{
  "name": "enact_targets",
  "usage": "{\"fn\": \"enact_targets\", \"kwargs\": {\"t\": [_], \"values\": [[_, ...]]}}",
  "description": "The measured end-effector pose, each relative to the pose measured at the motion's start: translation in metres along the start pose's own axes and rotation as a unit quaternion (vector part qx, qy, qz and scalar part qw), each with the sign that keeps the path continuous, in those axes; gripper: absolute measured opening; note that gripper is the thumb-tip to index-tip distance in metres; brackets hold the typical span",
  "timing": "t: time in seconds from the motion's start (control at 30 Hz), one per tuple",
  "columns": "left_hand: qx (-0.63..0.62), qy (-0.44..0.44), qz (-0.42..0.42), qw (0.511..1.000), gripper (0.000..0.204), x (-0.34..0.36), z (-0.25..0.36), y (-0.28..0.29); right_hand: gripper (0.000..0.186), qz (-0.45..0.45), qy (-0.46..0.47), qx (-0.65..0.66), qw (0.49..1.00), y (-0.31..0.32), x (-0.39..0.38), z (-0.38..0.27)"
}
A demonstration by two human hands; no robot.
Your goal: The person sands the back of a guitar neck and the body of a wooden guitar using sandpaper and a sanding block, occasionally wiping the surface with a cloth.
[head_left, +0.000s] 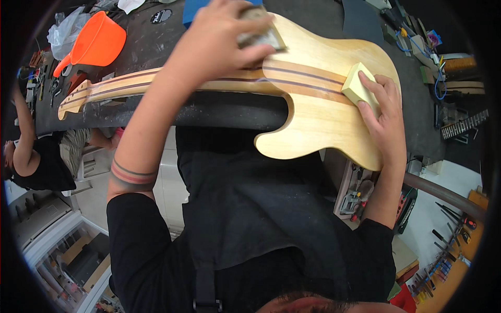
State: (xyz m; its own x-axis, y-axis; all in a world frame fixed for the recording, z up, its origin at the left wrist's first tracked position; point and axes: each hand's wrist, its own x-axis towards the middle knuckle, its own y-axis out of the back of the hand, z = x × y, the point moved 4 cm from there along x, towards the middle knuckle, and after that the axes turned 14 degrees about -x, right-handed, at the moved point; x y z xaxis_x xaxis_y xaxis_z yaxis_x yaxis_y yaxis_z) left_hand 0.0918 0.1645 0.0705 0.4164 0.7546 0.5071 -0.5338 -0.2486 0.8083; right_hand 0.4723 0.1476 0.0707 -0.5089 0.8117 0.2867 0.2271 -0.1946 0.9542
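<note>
An unfinished wooden guitar (313, 104) is lying across a dark bench (156, 47). The left hand (219, 41) is gripping a sanding block (261, 34) on its body; the right hand (383, 117) is pressing a yellow sponge (359, 83). An orange funnel (96, 41) is sitting beyond the left hand.

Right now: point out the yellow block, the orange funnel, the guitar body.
yellow block (357, 83), head view, top face beside the right-hand fingers.
orange funnel (99, 41), head view, outer wall.
guitar body (313, 122), head view, bare lower face.
</note>
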Motion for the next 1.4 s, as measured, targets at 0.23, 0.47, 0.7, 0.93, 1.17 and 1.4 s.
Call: {"fn": "enact_targets", "kwargs": {"t": [0.23,0.47,0.7,0.93,1.17,1.4], "values": [[-0.434,0.144,0.283,0.843,0.055,-0.04,-0.111,0.051,0.056,0.091,0.152,-0.007,0.984,-0.036,0.083,-0.12],[-0.692,0.199,0.401,0.567,0.081,-0.032,-0.054,0.082,0.075,-0.099,0.168,0.033,0.98,0.013,-0.022,-0.088],[-0.899,0.121,0.122,0.403,0.109,-0.056,-0.058,0.07,0.063,-0.029,0.119,0.001,0.992,-0.005,0.017,-0.083],[-0.383,0.205,0.031,0.9,0.063,-0.028,0.003,0.043,0.058,0.005,0.062,-0.047,0.997,-0.012,0.037,-0.044],[-0.097,-0.047,-0.139,0.984,0.065,0.012,0.075,-0.027,0.052,-0.008,-0.149,-0.098,0.984,0.01,-0.046,0.047],[-0.131,-0.107,-0.146,0.975,0.066,0.052,0.11,-0.073,0.05,0.022,-0.176,-0.083,0.981,0.007,-0.052,0.055]]}}
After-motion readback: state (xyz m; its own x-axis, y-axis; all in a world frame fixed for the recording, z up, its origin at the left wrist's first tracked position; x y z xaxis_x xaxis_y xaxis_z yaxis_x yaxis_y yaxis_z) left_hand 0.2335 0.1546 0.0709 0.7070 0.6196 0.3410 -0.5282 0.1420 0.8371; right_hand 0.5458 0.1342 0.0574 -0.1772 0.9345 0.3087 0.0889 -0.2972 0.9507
